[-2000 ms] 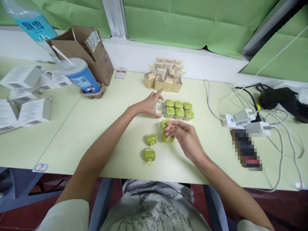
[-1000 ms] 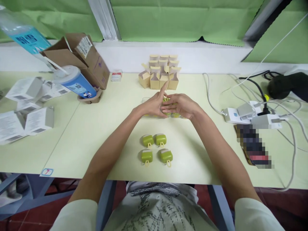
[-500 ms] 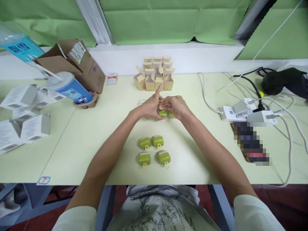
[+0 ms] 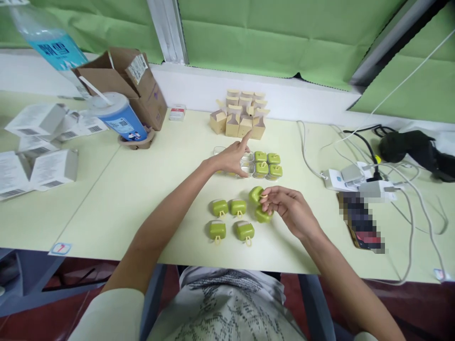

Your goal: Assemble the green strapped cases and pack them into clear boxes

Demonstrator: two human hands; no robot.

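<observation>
My left hand (image 4: 233,158) rests over a row of small clear containers (image 4: 248,169), thumb and index finger spread apart around them. My right hand (image 4: 289,208) is nearer to me, its fingertips closed at the yellow loop of a green lid (image 4: 256,195). A second green lid (image 4: 263,214) is just under those fingers; whether it is gripped too is unclear. To the right of my left hand, several clear containers wear green lids (image 4: 261,169). Several loose green lids (image 4: 217,230) with yellow loops lie on the table in front of me.
Small open cardboard boxes (image 4: 238,124) stand grouped by the wall. At left are a blue cup (image 4: 124,124), a brown carton (image 4: 152,102), a bottle (image 4: 59,52) and white boxes (image 4: 53,170). Right: a power strip (image 4: 336,180), cables and a blurred phone (image 4: 362,227).
My right hand has come away from the containers toward me and is now at two green lids. Several lidded containers are uncovered. My left hand stays at the containers; the view has shifted.
</observation>
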